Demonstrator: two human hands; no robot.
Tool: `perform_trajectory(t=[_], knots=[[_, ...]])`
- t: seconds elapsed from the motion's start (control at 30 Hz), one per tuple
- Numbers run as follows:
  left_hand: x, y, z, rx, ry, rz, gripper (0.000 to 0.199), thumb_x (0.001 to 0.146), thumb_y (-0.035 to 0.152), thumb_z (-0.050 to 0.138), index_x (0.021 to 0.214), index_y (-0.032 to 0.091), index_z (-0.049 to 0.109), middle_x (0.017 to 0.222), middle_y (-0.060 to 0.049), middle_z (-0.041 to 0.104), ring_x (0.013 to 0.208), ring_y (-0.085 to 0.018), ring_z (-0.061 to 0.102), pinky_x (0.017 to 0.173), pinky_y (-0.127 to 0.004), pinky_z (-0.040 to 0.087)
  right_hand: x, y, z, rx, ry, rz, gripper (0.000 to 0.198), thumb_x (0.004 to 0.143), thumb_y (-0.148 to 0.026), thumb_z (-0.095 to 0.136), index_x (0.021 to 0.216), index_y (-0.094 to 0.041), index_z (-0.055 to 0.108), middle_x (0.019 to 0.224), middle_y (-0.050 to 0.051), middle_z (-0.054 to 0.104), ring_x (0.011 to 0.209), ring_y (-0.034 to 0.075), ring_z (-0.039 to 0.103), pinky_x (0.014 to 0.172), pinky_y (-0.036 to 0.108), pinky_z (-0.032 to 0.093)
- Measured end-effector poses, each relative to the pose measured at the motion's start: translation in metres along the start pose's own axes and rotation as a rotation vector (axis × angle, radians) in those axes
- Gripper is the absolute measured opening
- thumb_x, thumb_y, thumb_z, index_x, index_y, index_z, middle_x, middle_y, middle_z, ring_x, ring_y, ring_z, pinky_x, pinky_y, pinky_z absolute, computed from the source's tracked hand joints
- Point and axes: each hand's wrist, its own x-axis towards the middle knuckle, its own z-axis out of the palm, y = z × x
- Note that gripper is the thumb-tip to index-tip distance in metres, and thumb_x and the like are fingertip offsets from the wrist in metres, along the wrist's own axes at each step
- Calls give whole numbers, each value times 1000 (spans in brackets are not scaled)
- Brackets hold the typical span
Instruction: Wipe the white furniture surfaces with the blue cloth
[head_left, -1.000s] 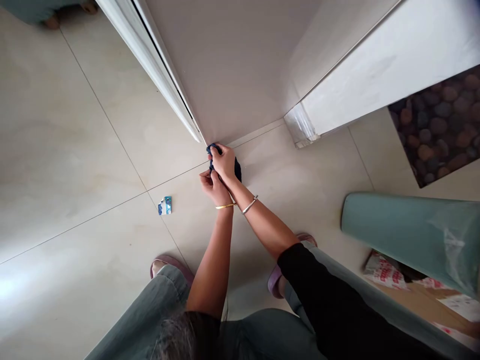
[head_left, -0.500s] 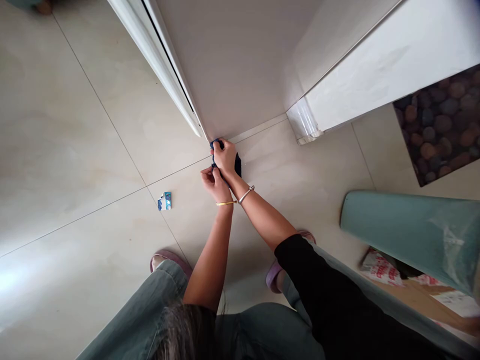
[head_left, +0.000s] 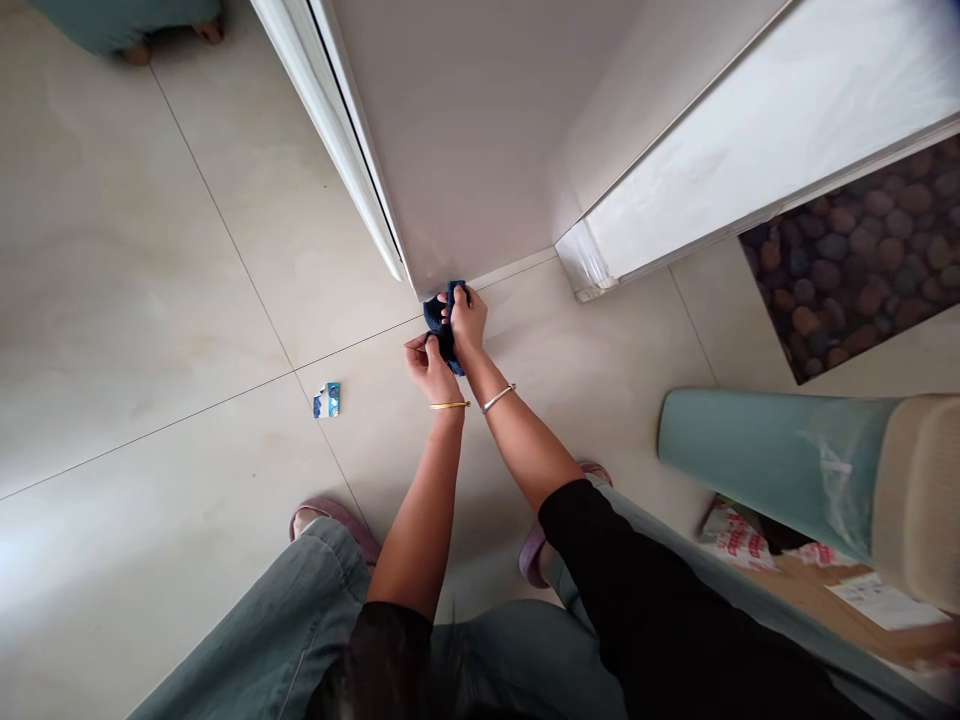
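A small bunched dark blue cloth (head_left: 433, 316), perhaps a sock, is stretched between my two hands just above the floor, near the bottom corner of the grey panel. My left hand (head_left: 430, 371) pinches its lower left part with thumb and fingers. On its upper right part, my right hand (head_left: 469, 322) has its fingers closed round the fabric. Between the hands the cloth forms a rounded, open-looking loop. Parts of it are hidden behind my fingers, so its full shape does not show.
A small torn blue-and-white packet (head_left: 327, 400) lies on the tiled floor at left. Ahead stands the grey panel (head_left: 480, 140) with a white edge. To the right are a pebble-print mat (head_left: 862, 260), a green bin-like container (head_left: 765, 450) and a cardboard box (head_left: 817, 600).
My right hand has moved slightly right, away from my left, drawing the blue cloth open into a loop. The view has shifted a little, showing more of the bin-like container.
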Motion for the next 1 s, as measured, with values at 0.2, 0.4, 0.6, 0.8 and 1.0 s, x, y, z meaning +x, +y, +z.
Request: perform_trajectory(t=[0.2,0.4,0.6,0.8,1.0], knots=[[2,-13,-5,38,65,-28,8,86,24,65,85,20,59,75,4,57,73,-8,56,75,-22,45,7,0,-38,240,35,156,28,92,-31,43,107,-17,63,99,6,75,74,12,66,62,20,51],[-14,-26,1,116,-67,8,11,82,28,69,79,20,61,67,5,53,65,-8,50,68,-22,42,21,16,-49,203,78,-10,24,85,-24,54,108,-19,62,100,2,74,83,11,66,77,22,54],[-36,-31,1,140,-182,28,19,79,33,71,73,21,58,63,5,51,61,-8,48,63,-22,40,21,27,-26,28,-149,30,25,81,-42,70,83,-18,64,74,-2,67,67,10,59,65,21,48],[-23,-24,-1,123,-141,77,16,80,31,68,75,20,57,64,5,54,59,-8,49,60,-23,39,15,21,-4,2,-206,139,33,81,-47,72,77,-15,69,62,-3,63,60,9,56,56,21,43],[-17,-20,1,130,-113,120,20,83,35,70,77,21,57,71,3,57,69,-10,56,69,-24,43,17,21,5,-8,-141,140,30,84,-43,71,79,-13,72,57,-4,61,55,8,53,54,20,43]])
